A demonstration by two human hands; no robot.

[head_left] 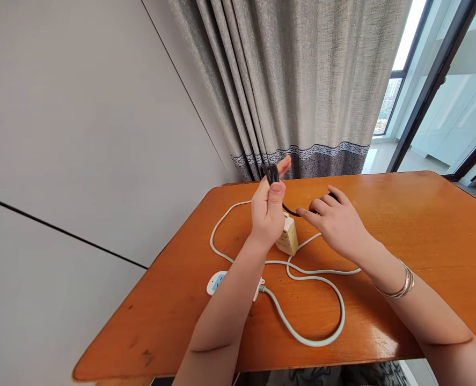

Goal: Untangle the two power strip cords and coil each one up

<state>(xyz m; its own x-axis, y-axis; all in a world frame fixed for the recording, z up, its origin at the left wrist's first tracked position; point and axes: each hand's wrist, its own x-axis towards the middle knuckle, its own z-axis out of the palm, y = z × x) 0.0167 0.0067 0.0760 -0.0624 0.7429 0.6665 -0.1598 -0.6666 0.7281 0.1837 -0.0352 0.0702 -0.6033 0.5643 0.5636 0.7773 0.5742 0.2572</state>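
In the head view, my left hand is raised above the table with its fingers closed round a small coil of black cable. From that coil a strand runs down and right to my right hand, which grips it; a dark piece shows between the fingers. Just under and behind my left hand stands a cream box-shaped block, partly covered. A white power strip with a blue socket face lies beneath my left forearm, its middle hidden. Its white cord loops across the table.
The orange-brown wooden table has rounded corners. A pale wall borders it on the left, and a grey curtain hangs behind. Dark-framed glass doors are at the right. A silver bracelet circles my right wrist.
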